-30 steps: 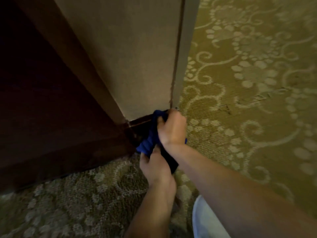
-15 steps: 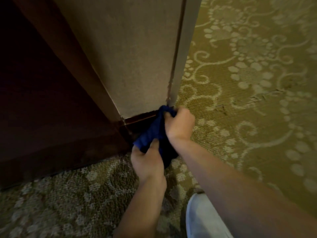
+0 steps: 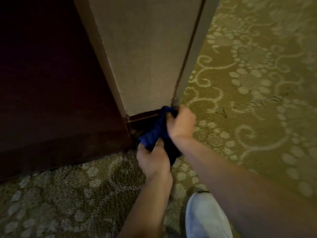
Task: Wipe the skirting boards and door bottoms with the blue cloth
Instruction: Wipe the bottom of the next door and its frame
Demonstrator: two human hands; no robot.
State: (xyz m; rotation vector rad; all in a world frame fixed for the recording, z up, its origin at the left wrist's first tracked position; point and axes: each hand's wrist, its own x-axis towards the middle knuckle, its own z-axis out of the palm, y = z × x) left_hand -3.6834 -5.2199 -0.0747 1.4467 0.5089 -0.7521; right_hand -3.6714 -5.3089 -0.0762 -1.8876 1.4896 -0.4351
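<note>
Both hands, left hand (image 3: 152, 160) and right hand (image 3: 182, 123), grip the soft bunched cloth (image 3: 155, 133) against the dark glossy skirting board (image 3: 144, 117) (patterned carpet (image 3: 248, 100) below).

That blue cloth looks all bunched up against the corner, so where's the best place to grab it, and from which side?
Probably by its two bunched ends, coming from the carpet side. The blue cloth stretches across the dark skirting board at the wall corner, so only its outer face is free. The right hand grips the upper end and the left hand the lower end, which keeps it taut for wiping.
</note>
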